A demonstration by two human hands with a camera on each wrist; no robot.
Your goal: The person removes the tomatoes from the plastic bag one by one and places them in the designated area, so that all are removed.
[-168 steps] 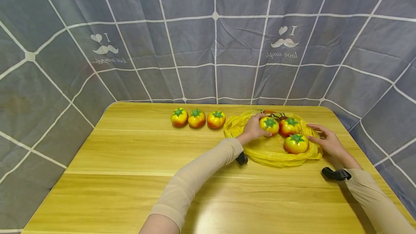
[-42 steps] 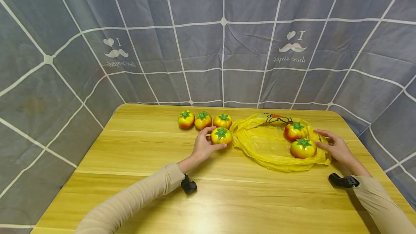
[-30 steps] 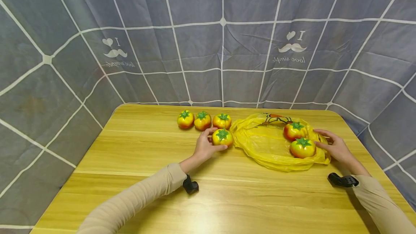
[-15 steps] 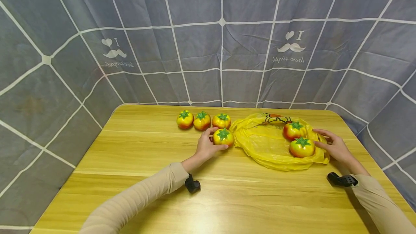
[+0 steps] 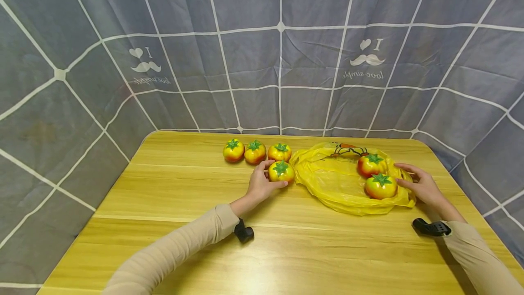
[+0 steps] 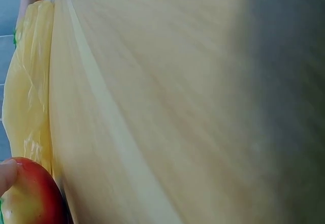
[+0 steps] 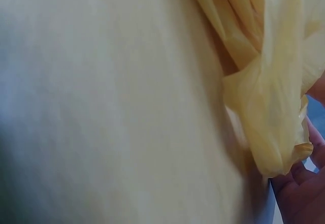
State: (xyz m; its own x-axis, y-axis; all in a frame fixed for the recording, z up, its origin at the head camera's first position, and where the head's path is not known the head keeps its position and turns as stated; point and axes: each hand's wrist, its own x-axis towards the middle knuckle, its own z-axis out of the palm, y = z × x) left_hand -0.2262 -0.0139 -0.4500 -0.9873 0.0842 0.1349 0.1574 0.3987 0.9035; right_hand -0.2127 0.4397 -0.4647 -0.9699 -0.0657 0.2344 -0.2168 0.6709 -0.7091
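Note:
In the head view, my left hand holds a yellow-red tomato with a green star-shaped top, thumb on its near side. It sits just in front of the right end of a row of three tomatoes, the nearest being a similar tomato. The left wrist view shows the held tomato under the thumb. My right hand grips the right edge of a crumpled yellow plastic bag, its thumb beside the front tomato. Another tomato lies behind that one on the bag.
Left of the held tomato stand the row's middle tomato and left-end tomato. All rest on a wooden table. A grey curtain with white lines hangs behind and at both sides.
Over the seconds, my left hand has carried a tomato from the bag leftward to the row's right end. Since then it has shifted slightly right. My right hand has stayed at the bag's edge.

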